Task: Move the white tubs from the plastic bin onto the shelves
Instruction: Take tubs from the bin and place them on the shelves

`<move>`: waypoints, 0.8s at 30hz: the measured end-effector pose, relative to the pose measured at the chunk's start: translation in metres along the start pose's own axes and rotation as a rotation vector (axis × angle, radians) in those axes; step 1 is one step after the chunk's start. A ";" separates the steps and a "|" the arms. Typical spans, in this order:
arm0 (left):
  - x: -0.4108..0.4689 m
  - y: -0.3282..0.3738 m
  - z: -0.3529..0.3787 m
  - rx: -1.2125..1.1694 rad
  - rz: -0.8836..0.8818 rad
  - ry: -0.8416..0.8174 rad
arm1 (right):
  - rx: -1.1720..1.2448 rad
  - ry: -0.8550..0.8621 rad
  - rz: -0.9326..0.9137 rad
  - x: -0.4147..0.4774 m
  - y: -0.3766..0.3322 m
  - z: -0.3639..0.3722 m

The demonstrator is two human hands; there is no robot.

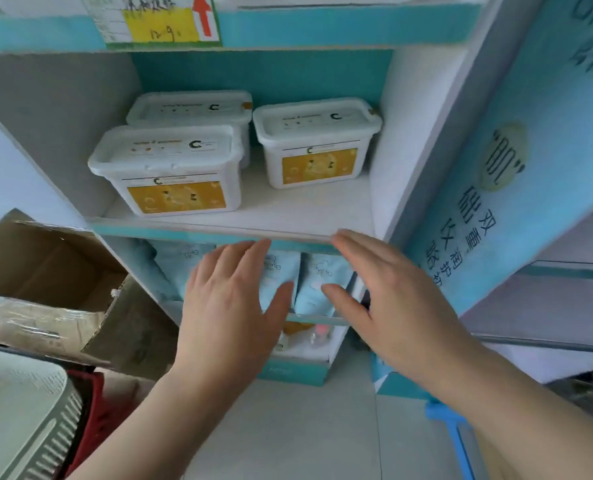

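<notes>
The front-left white tub [165,169] stands upright at your 11 o'clock, lid on, close to the front edge of the middle shelf [288,216], its yellow label facing you. The back-left white tub [191,109] sits right behind it, so near that the two seem to touch. The right white tub [317,142] stands at 12 o'clock, set back beside the shelf's right wall, with a narrow gap between it and the left pair. All three are level and closed. Your left hand [229,306] and your right hand [399,306] hang just below that shelf, at 6 and 4 o'clock. Their palms are turned partly toward each other, the fingers straight and spread, the thumbs pointing inward, and both hold nothing. Your fingertips reach up to the shelf's teal front lip; whether they touch it cannot be told. Behind your hands, on the shelf below, pale blue pouches [314,271] stand side by side. A handwritten yellow price card [153,22] with a red arrow is fixed to the upper shelf lip at 11 o'clock. A blue side panel [516,174] printed with dark characters runs down at 3 o'clock. An open cardboard box [46,268] lies at 9 o'clock. Below it, at 8 o'clock, is a pale ribbed container [21,417] just beside a red crate [96,414].
</notes>
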State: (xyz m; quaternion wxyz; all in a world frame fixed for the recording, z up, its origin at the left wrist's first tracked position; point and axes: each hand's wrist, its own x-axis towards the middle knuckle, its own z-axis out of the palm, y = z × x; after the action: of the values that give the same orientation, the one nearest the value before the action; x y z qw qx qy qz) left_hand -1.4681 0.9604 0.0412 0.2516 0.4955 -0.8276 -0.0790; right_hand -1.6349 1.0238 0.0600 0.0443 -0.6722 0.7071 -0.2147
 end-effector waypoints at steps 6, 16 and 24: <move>-0.052 0.116 0.047 -0.049 0.225 -0.161 | -0.004 0.014 0.144 -0.127 0.090 -0.045; -0.116 0.358 0.155 -0.109 0.528 -0.442 | -0.156 0.025 0.574 -0.348 0.269 -0.136; -0.145 0.466 0.239 -0.028 0.610 -0.683 | -0.069 -0.018 0.917 -0.435 0.364 -0.151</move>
State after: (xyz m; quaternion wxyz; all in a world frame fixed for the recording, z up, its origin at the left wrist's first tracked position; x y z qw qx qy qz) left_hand -1.8945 1.2880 -0.0359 -0.0175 0.1714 -0.9700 -0.1713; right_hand -1.9865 1.4843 -0.0341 0.1187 -0.2930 0.9378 -0.1433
